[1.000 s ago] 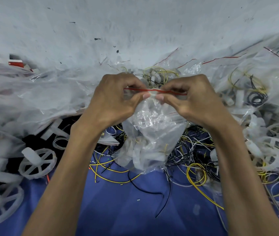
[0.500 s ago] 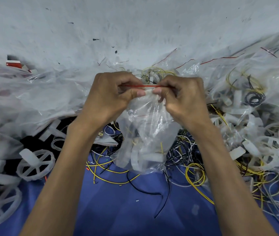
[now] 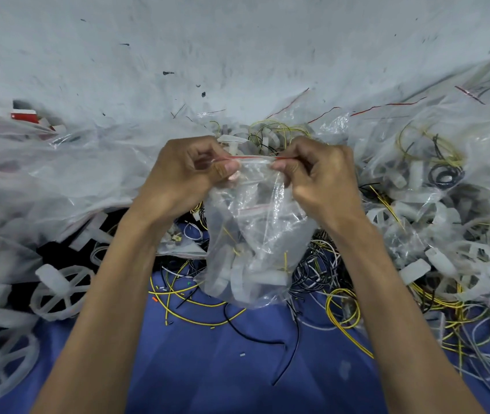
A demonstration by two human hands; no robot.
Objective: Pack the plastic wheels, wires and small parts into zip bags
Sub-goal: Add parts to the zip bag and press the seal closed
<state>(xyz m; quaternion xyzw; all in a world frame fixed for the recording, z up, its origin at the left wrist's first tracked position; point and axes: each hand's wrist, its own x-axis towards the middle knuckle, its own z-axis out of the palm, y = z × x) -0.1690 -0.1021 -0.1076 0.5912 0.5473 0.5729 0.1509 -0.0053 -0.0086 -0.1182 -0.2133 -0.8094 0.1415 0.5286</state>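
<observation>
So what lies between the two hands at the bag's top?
Head view: the red seal strip of the zip bag stretches between the left hand and right hand, both pinching it.

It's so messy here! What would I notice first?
In the middle, the left hand and right hand pinch the red-striped top of a clear plastic zip bag holding white parts. Yellow and black wires sprawl below on blue surface; a white spoked plastic wheel lies left.
</observation>
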